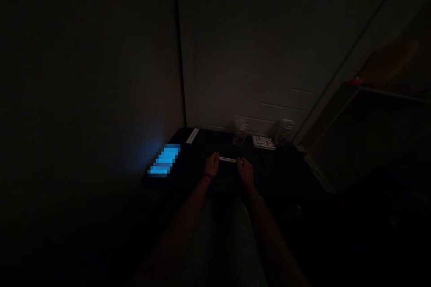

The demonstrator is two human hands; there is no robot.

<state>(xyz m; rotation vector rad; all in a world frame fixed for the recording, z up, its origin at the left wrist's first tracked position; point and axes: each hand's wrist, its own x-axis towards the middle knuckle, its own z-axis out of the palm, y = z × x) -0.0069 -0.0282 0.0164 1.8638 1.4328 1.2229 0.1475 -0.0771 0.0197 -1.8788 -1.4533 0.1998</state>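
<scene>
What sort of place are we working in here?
Probably a dim room indoors: a dark tabletop stands against a wall, with a glowing blue rectangle at its left, perhaps a screen.

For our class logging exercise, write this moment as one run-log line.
left hand: holds white strip, left end | right hand: holds right end | setting: dark table, dim light

Table (279, 170): dark top, dimly lit. Left side: bright blue rectangle (164, 160), pixelated. Far left: slim white sticks (192, 136), side by side. Along back, left to right: clear container (240, 134), flat patterned white pack (264, 142), second container (284, 131); labels illegible.
</scene>
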